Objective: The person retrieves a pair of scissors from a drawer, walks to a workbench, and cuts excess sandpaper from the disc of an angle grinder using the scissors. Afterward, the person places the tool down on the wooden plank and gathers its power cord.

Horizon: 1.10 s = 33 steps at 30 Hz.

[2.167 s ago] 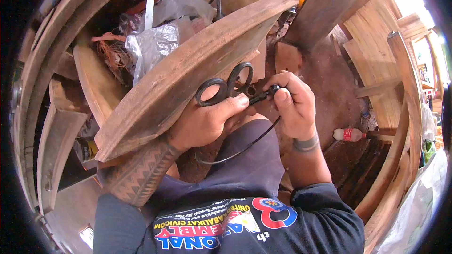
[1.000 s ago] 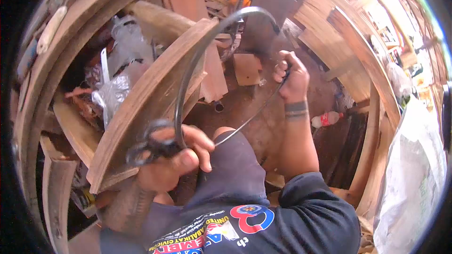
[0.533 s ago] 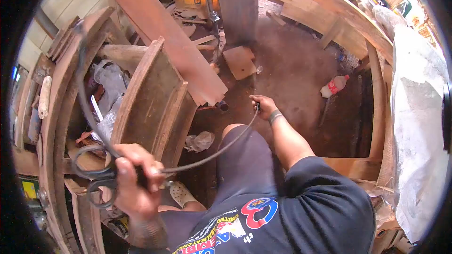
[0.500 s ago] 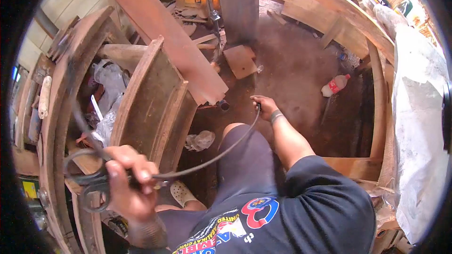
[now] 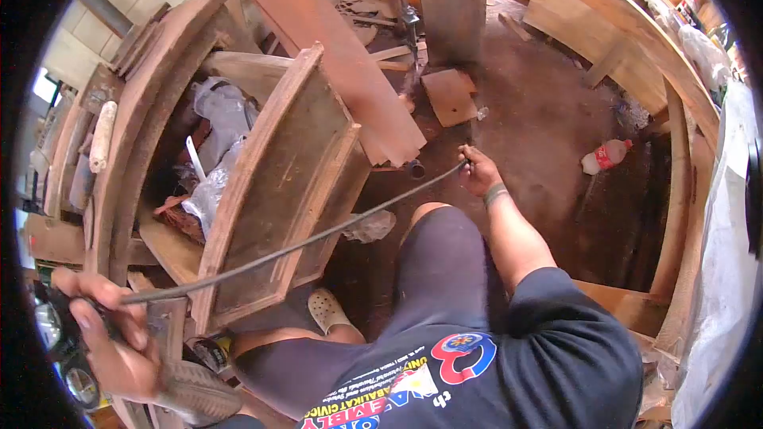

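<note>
A black cable [image 5: 298, 247] runs in a nearly straight slanting line between my two hands. At the lower left, my left hand [image 5: 115, 338] is closed round the cable and the black-handled scissors, whose dark handles blur into the background at the left edge. My right hand [image 5: 479, 172] pinches the cable's other end above the floor, beyond my knee. The cable passes in front of a curved wooden piece [image 5: 270, 183] with raised edges.
Plastic bags [image 5: 218, 183] lie inside the curved wooden frame at left. A reddish board [image 5: 326, 48] leans behind it. A bottle with a red label [image 5: 607, 156] lies on the floor [image 5: 532, 127] at right. White sheeting [image 5: 727, 246] hangs at the far right.
My left hand has moved down and left with the scissors, and the sagging cable is now pulled nearly straight. My right hand keeps its end. The view has shifted left.
</note>
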Each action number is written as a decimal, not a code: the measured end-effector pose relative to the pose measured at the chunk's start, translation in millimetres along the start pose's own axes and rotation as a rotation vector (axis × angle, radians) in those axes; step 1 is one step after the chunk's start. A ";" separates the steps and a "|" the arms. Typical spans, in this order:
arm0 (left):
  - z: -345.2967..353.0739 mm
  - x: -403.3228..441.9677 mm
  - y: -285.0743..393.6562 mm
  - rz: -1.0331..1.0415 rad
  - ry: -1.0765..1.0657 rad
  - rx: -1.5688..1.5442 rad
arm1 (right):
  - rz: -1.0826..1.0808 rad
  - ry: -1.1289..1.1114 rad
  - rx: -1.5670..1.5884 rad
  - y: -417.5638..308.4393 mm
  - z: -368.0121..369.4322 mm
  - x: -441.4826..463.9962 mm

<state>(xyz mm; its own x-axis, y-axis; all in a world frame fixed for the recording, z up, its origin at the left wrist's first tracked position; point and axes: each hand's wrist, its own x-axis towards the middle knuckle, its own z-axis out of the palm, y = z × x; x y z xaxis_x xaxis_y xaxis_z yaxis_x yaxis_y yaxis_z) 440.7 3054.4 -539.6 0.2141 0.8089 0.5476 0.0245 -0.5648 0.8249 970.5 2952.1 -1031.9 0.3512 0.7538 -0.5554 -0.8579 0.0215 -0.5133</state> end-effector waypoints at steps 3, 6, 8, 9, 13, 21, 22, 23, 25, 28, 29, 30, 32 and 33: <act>-18.1 25.0 3.3 0.022 0.124 -0.028 | -0.003 -0.206 0.111 5.3 8.3 11.6; -29.4 39.6 6.4 0.054 0.161 -0.075 | 0.014 -0.361 0.140 15.3 17.8 16.2; -47.9 43.5 2.2 0.080 0.088 -0.152 | 0.059 -0.405 0.153 26.7 19.5 14.0; -39.7 43.3 5.8 0.085 0.207 -0.067 | 0.082 -0.424 0.161 32.0 19.4 13.1; 6.6 44.9 29.8 0.070 0.475 0.146 | 0.159 -0.415 0.049 44.4 18.9 18.2; 7.6 41.9 24.5 0.221 0.131 -0.038 | 0.324 -0.252 -0.395 69.9 40.1 15.8; 6.2 44.5 26.6 0.164 0.078 -0.144 | 0.320 -0.255 -0.427 72.4 40.5 15.9; -4.2 49.1 24.0 0.128 0.024 -0.293 | 0.315 -0.256 -0.460 74.2 40.9 16.6; 9.5 49.4 25.3 0.166 0.099 -0.218 | 0.283 -0.248 -0.535 74.5 47.4 18.0; 10.2 49.1 21.9 0.174 0.055 -0.226 | 0.214 -0.238 -0.628 77.9 44.8 24.4; 11.5 49.1 20.4 0.173 0.006 -0.248 | 0.189 -0.228 -0.631 77.5 39.6 25.4; 12.8 49.7 19.3 0.172 -0.039 -0.267 | 0.166 -0.223 -0.636 76.3 37.0 26.7; 18.9 50.6 24.3 0.181 -0.050 -0.237 | 0.093 -0.201 -0.580 60.7 59.7 10.8; 10.5 55.3 28.8 0.184 -0.088 -0.301 | 0.027 -0.265 -0.446 54.9 57.1 21.3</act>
<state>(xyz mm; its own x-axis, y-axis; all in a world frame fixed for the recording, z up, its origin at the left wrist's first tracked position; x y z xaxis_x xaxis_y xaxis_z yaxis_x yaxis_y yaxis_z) 463.5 3081.2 -487.1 0.2716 0.6734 0.6875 -0.3077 -0.6161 0.7250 909.5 3006.8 -1034.5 0.1746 0.8920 -0.4169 -0.6017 -0.2385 -0.7623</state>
